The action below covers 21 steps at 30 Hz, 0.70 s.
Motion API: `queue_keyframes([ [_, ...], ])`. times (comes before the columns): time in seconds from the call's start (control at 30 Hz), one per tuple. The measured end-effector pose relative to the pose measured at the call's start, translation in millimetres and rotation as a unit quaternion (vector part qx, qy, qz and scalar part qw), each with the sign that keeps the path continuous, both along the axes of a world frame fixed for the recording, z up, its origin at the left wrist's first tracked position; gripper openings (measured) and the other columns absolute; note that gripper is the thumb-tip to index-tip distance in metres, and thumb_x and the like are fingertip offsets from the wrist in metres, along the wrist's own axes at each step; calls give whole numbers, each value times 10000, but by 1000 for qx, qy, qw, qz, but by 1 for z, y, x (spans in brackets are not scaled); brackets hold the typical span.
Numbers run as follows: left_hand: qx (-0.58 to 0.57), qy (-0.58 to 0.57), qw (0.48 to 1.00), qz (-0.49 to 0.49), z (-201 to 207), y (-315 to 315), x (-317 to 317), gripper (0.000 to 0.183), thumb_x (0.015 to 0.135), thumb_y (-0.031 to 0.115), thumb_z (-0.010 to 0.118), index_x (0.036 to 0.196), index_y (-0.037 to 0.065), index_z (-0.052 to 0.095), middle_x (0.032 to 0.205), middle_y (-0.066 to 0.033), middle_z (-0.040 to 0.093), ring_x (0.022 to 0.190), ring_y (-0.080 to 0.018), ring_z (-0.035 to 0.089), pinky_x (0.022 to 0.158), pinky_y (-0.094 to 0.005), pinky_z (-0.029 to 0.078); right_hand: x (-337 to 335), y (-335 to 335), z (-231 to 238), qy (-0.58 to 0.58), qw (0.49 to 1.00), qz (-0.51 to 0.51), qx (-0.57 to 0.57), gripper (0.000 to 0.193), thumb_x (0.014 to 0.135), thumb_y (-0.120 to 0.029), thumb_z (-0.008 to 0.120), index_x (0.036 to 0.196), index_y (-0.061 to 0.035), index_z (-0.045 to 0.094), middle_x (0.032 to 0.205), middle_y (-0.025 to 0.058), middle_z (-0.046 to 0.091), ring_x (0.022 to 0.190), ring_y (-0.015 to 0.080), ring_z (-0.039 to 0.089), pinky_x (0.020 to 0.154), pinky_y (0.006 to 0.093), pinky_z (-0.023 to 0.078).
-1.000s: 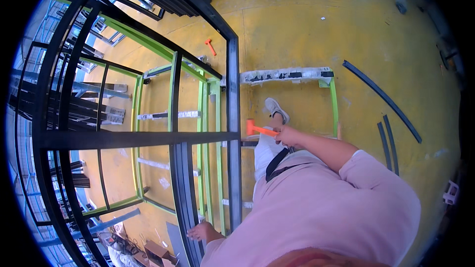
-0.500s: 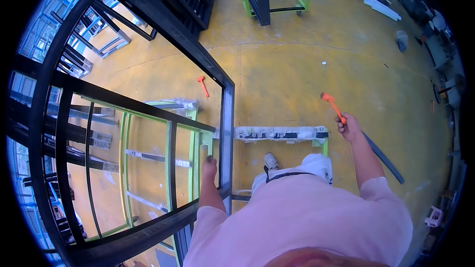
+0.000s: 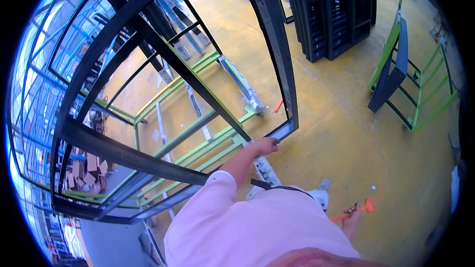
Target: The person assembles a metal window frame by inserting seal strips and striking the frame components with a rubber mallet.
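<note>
A large dark frame [image 3: 281, 59] with crossbars stands on my left, tilted in the view, over a green trestle stand [image 3: 185, 155]. My left hand [image 3: 266, 146] reaches across to the frame's edge near its corner, its fingers curled there; the frame partly hides what they press on. Low at my right side, my right hand [image 3: 352, 213] is closed around the handle of an orange mallet [image 3: 369, 205], whose head points away to the right. The stand's padded, plastic-wrapped bar [image 3: 266, 170] passes below my left arm.
Beyond the frame, another orange tool [image 3: 278, 105] lies on the yellow floor [image 3: 331, 123], partly seen. Dark frames [image 3: 331, 20] are stacked at the back. A green rack [image 3: 418, 101] with a dark panel [image 3: 391, 84] stands at the far right. Cardboard [image 3: 89, 168] is piled at left.
The view has swung left, so the frame and racks sit further right. My right hand with the mallet has dropped from outstretched to beside my body. My left hand now reaches further forward along the frame.
</note>
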<state>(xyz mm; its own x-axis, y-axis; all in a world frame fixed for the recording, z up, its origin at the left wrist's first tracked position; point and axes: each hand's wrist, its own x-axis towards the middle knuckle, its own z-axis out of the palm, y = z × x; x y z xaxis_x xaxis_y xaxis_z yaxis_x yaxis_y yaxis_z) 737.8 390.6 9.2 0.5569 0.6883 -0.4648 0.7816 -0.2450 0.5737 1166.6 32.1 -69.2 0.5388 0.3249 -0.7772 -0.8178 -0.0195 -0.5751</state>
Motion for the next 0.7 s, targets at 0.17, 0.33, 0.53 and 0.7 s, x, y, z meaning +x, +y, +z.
queue_keyframes([
  [0.17,31,267,875,402,-89,-75,-50,375,919,202,510,1164,-34,669,1124,-251,715,1015,-397,703,838,-476,546,213,87,9,13,996,83,33,199,1017,-299,606,905,-183,489,611,-71,419,503,72,420,471,269,371],
  [0.33,-217,90,702,672,-107,-160,38,187,959,171,548,1002,21,650,844,-157,639,691,-275,647,565,-426,500,308,157,100,-165,972,164,35,157,977,-187,644,1099,-105,587,685,-54,461,546,66,459,482,240,405],
  [0.53,-251,269,927,76,-110,-19,283,366,893,260,632,1160,13,669,1066,-183,720,983,-345,697,860,-434,533,375,182,99,-141,967,211,-3,159,940,-145,660,1075,-60,651,684,-36,496,520,87,456,469,284,403],
  [0.7,-5,86,995,48,-114,178,500,472,911,242,650,1316,1,624,980,-106,721,826,-170,667,740,-319,540,460,211,48,-120,962,242,-45,207,903,-151,679,1073,-33,666,680,-13,521,510,101,462,468,297,392],
])
